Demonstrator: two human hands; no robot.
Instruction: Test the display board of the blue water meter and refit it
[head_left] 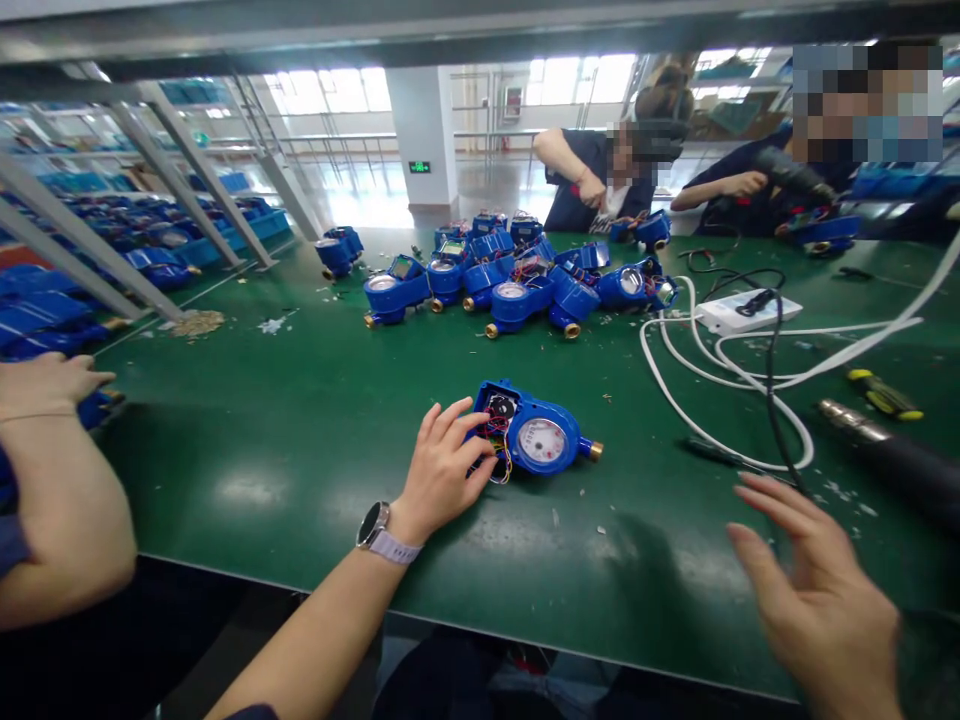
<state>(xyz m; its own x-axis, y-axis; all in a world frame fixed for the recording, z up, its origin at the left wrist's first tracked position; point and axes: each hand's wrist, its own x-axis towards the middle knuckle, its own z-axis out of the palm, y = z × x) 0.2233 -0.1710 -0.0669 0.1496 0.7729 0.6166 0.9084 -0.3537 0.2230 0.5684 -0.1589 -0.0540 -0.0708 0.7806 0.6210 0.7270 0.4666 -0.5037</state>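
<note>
A blue water meter (536, 432) lies on the green table (300, 460) in front of me, its dial facing up and its left compartment open, showing coloured wires. My left hand (442, 470), with a watch on the wrist, grips that open left end, fingertips on the wires and thumb underneath. My right hand (817, 590) hovers over the table's near edge at the lower right. Its fingers are spread and it holds nothing.
A pile of blue meters (517, 270) lies at the back centre. A white power strip (746, 310) with looping cables, a yellow-black screwdriver (885, 393) and a dark power tool (892, 455) sit at the right. A co-worker's arm (52, 480) rests at the left; two people work across the table.
</note>
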